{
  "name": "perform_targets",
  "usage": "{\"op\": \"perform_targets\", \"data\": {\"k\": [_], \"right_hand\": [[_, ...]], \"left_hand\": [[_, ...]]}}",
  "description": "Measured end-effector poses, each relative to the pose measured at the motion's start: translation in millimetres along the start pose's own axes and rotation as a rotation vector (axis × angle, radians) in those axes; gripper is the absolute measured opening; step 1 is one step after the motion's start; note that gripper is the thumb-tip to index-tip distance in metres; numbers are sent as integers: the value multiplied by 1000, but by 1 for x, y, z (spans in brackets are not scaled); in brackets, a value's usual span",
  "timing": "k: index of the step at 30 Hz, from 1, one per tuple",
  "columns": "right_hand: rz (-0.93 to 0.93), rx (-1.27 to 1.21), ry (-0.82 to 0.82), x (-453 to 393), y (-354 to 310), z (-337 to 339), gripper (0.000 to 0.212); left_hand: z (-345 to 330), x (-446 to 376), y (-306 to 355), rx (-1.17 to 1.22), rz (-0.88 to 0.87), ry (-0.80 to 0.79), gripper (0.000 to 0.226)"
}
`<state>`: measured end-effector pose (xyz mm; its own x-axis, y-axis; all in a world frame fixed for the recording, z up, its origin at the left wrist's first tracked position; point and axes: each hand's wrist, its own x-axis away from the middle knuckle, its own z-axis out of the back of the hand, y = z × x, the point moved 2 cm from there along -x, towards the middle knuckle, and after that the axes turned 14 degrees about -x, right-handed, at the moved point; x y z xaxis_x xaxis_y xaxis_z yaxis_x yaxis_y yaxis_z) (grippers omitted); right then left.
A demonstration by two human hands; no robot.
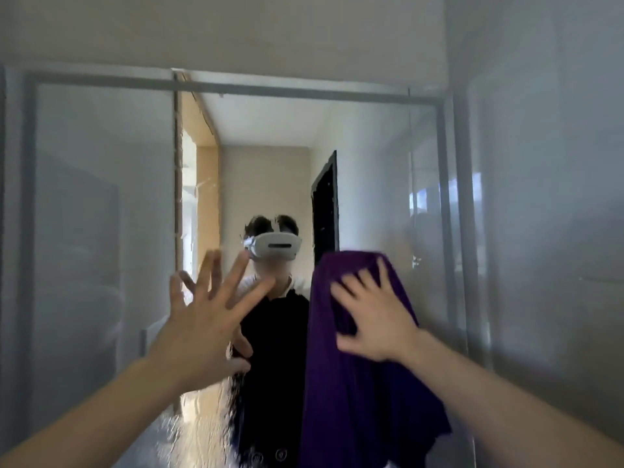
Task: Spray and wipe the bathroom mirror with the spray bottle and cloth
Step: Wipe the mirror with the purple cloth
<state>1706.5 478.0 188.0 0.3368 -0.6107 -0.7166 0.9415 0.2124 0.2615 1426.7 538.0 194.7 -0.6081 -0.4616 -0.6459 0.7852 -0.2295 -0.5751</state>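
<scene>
2 hands are up at the mirror (101,231) — the wiping step: right hand (374,319) presses the purple cloth (364,400) flat, fingers spread, left hand (202,319) open, holding nothing — next, sweep the cloth left over the streaked wet patch.

No legible text, label, brand, number or sign is present; two small pale emblems (268,455) on the black garment reflected in the wet wall mirror (101,231), at the lower centre of the frame, are too blurred to read.
</scene>
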Motion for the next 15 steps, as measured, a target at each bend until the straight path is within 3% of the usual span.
{"op": "perform_targets", "data": {"k": [4,8,11,15], "right_hand": [[-222,-64,179,-98,17,67,92],[-233,-66,226,-144,18,85,87],[-113,12,251,-136,14,78,82],[252,110,52,-88,4,41,77]], "left_hand": [[48,-67,-43,107,172,-29,151],[57,-94,-52,120,217,-115,154],[57,-94,-51,116,207,-128,152],[62,-93,-52,127,190,-160,153]]}}
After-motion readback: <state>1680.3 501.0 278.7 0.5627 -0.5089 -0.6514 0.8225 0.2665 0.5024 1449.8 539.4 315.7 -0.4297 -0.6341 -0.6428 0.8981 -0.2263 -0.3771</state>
